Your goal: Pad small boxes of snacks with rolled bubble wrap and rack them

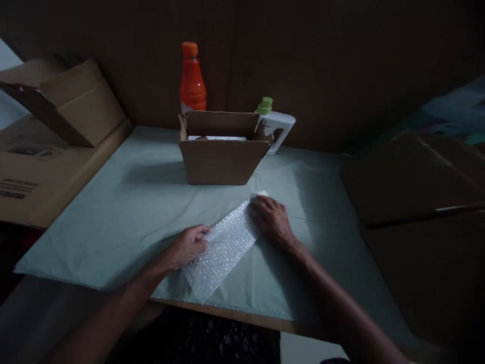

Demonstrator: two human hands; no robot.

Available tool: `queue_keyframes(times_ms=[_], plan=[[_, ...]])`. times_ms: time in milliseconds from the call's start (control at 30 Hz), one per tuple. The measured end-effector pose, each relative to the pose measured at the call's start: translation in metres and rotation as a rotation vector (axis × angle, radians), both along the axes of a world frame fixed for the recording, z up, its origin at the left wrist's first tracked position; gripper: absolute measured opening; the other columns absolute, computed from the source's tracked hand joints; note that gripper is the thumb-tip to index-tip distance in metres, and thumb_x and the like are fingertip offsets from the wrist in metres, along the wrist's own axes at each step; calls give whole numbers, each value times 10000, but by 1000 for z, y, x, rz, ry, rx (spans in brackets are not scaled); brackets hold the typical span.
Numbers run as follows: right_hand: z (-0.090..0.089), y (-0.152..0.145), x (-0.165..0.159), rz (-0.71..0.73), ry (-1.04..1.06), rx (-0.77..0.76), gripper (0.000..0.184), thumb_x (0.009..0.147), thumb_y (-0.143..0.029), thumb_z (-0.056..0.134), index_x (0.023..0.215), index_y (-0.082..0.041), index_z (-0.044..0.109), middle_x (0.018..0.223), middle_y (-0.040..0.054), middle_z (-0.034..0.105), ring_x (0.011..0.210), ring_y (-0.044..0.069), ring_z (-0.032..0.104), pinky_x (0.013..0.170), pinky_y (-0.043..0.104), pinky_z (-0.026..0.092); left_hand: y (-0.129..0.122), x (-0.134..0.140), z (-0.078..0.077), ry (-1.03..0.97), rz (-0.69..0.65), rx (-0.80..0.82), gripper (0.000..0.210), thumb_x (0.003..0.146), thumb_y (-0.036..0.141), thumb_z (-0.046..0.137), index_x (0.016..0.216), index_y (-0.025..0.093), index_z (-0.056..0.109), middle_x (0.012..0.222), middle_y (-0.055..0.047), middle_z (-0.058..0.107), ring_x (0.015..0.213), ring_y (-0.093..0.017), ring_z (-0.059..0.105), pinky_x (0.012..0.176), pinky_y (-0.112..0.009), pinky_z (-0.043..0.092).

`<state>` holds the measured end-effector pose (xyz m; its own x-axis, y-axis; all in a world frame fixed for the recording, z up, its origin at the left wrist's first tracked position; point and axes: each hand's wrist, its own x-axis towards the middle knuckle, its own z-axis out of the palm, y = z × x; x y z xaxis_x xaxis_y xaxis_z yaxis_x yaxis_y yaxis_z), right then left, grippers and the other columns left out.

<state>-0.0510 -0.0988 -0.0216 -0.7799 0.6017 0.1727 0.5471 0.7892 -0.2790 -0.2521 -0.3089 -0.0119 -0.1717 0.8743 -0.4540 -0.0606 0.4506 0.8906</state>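
Bench [125, 202] covered with a pale green sheet, dim light. Big cardboard boxes [56, 126] stacked off its left edge, flat cardboard [409, 177] at right edge. Small open carton [222, 159] near back edge, centre; orange bottle [192, 78] and white jug with green cap [276, 126] just behind it. Bubble wrap strip [223, 245] lies diagonally near front edge, its lower end reaching over it. Left hand [187, 246] curled, pinching the wrap's left edge. Right hand [271, 217] flat, fingers spread, pressing the wrap's far end.
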Motion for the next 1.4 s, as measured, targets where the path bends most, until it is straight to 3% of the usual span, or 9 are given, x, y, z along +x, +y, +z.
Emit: queue_keyframes(times_ms=[167,367,567,733,833,1000,1100,1200,1400], plan=[[-6,50,24,-364,14,44,478,923,-346,532,1331,-113,618,1369,202,631,1233,373,567,999,518,422,-1,0,-2,21,12,1,468,709,355,633,1123,137,606,689,59,529,509,-71,409,476,-196,275],[-8,47,21,-291,120,33,255,914,-302,502,983,-196,723,1217,130,721,1163,311,603,988,474,430,-22,12,7,55,47,123,736,786,334,650,1474,157,458,694,63,512,595,-95,433,560,-205,340],[9,39,-11,-152,182,51,265,915,-280,537,1119,-216,693,1363,123,644,1301,315,522,1066,502,389,-54,31,21,-156,-10,-4,446,779,447,750,1116,155,755,694,14,566,609,-91,420,568,-217,322],[29,-6,17,168,86,-159,541,867,-206,581,1406,-198,547,1437,142,585,1289,313,548,1054,517,439,-51,40,20,-430,294,-63,533,683,536,821,1033,141,748,768,-35,661,641,-131,573,557,-234,439],[38,-57,53,399,30,-367,716,847,-254,665,1520,-282,421,1445,99,581,1264,284,567,1024,476,497,-39,41,22,-582,317,-27,533,704,527,799,1042,128,696,874,-94,720,652,-179,650,519,-271,494],[25,-118,61,135,209,-508,611,907,-392,644,1479,-259,473,1240,101,693,1028,257,664,849,398,574,-19,43,22,-662,281,-21,387,836,424,679,1074,139,571,1022,-162,738,732,-189,698,553,-269,536],[6,-119,42,-150,281,-405,546,915,-317,577,1444,-207,501,944,57,744,809,228,669,757,376,550,-21,46,18,-488,274,18,627,868,400,635,1387,142,398,982,-118,717,703,-179,680,560,-282,545],[-9,-112,29,-202,250,-248,616,869,-280,592,1466,-190,471,784,21,716,746,228,657,771,386,500,-34,47,12,-12,212,194,653,889,357,612,1471,178,377,973,-70,678,696,-159,646,598,-290,555],[-13,-106,37,-202,246,-81,684,899,-347,594,1523,-172,373,895,56,729,774,243,668,782,407,455,-42,37,4,981,-192,602,491,847,59,532,1308,201,621,1429,-132,565,1366,-302,487,1130,-491,437]])
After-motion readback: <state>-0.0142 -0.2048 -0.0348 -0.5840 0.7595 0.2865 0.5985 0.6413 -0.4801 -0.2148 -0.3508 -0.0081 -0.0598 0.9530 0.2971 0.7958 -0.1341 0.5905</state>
